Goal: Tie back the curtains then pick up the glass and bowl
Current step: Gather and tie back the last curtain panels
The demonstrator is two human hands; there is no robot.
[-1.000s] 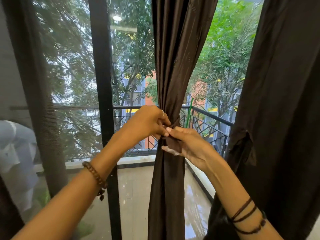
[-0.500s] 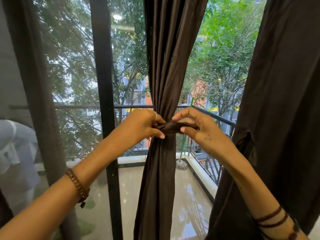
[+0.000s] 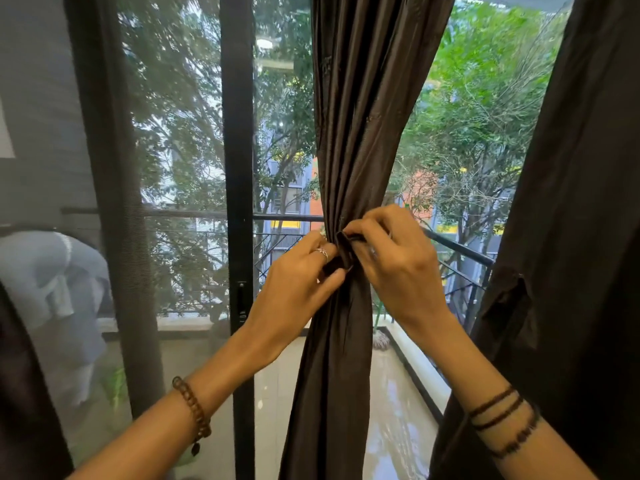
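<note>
A dark brown curtain point(image 3: 360, 133) hangs in the middle of the window, gathered into a narrow waist at hand height. A tie-back band point(image 3: 344, 249) of the same fabric wraps that waist. My left hand point(image 3: 298, 289) pinches the band from the left with curled fingers. My right hand point(image 3: 398, 265) pinches the band's upper end from the right, thumb and fingertips closed on it. A second dark brown curtain point(image 3: 571, 237) hangs loose at the right, a tie-back loop dangling on its edge. No glass or bowl is in view.
A black sliding door frame point(image 3: 239, 168) stands left of the curtain, with a mesh screen point(image 3: 114, 202) further left. Behind the glass lie a wet tiled balcony floor point(image 3: 391, 410), a black railing point(image 3: 457, 247) and trees.
My right hand has come up over the band and now pinches its top end. My left hand has slid closer, beside the knot. The view has shifted slightly.
</note>
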